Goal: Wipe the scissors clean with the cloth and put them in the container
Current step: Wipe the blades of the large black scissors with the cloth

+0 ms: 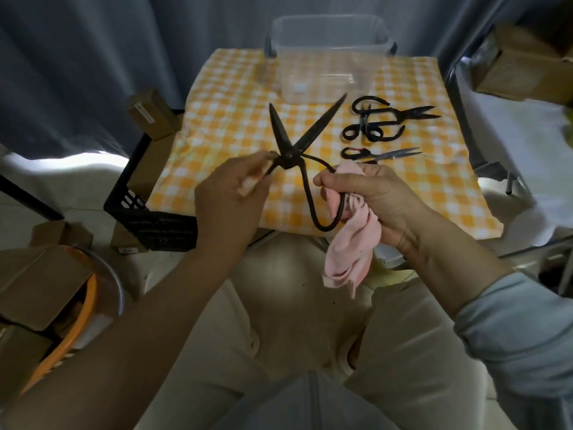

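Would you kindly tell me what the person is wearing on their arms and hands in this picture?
Both hands are bare: no glove shows on the left hand or the right hand, and neither wrist carries a watch. The right arm wears a pale grey-blue sleeve, bunched up along the forearm. The left arm shows no sleeve up to the frame's edge.

You face grey-blue curtains (77, 57) filling the top of the frame. The bench (232, 97) at centre wears an orange-checked tablecloth. A black crate (148, 218) sits at left, with cardboard boxes (37, 280) at lower left on the pale floor (86, 193).
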Motion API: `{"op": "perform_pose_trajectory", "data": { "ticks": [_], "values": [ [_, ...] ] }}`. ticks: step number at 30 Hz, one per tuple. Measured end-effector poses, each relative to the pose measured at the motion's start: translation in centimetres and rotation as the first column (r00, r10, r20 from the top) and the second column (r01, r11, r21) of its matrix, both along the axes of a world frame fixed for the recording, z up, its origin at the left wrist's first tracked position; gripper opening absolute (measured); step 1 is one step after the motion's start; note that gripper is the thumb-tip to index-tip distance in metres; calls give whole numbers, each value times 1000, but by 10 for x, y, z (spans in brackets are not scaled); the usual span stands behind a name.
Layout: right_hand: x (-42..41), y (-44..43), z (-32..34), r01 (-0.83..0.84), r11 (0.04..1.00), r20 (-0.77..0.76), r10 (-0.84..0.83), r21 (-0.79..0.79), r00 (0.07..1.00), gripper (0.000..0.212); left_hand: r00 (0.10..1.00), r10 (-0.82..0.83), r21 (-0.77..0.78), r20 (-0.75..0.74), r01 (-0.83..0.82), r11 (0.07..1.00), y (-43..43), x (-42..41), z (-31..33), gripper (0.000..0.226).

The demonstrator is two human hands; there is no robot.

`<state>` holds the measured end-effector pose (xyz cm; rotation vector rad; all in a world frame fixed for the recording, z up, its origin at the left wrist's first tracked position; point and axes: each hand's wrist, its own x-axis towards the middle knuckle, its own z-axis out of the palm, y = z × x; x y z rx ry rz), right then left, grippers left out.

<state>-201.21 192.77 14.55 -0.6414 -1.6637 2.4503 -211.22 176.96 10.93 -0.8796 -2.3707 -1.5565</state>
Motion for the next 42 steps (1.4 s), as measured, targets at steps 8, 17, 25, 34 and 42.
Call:
{"op": "perform_pose_trajectory", "data": {
  "ticks": [8,17,25,34,42],
  "values": [
    [5,-11,-13,30,985,-22,-35,-172,999,13,141,-465,486,874,-235,842,26,9,20,39],
    [14,0,-22,-132,991,130,128,19,983,22,265,-369,453,891,-467,759,32,12,20,3],
    [19,23,25,87,788,-28,-87,610,996,19,428,-307,477,850,-375,795,19,15,21,8],
    [-18,-1,-16,273,-60,-253,235,960,939,26,389,-314,466,866,-399,790,24,21,22,7],
    [-26,-3,-21,283,-149,-224,321,948,920,18,357,-318,455,878,-417,787,21,17,22,29]
  ]
}}
